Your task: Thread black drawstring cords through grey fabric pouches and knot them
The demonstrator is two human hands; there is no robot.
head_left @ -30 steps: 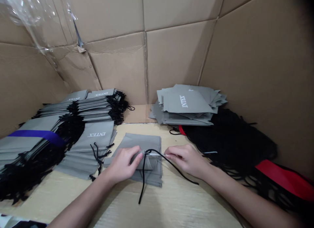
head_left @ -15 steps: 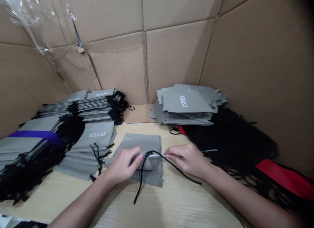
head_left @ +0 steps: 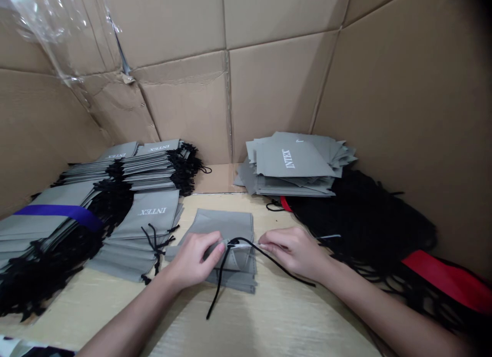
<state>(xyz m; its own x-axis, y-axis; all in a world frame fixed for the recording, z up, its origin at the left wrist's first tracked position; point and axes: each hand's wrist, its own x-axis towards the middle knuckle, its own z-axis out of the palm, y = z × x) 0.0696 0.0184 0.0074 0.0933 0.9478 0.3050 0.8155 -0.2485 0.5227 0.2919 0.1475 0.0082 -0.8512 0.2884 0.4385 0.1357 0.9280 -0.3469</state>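
My left hand pinches the edge of a grey pouch, above a small pile of grey pouches on the table. A black cord loops over at the pouch's edge, and its two loose ends hang apart, one downward and one to the right. To the right, my right hand has thumb and fingertips pressed together on a thin pale tool or thread that reaches to the cord's loop. Just what this thin item is remains too small to tell.
Grey pouches with black cords are stacked at the left, near a bundle under a blue band. Back right lies a pile of grey pouches, beside black cords with a red band. Cardboard walls surround the table.
The pouch edge between my hands has shifted and folded slightly. The cord's lower end has swung a little to the left. My hands stay almost where they were.
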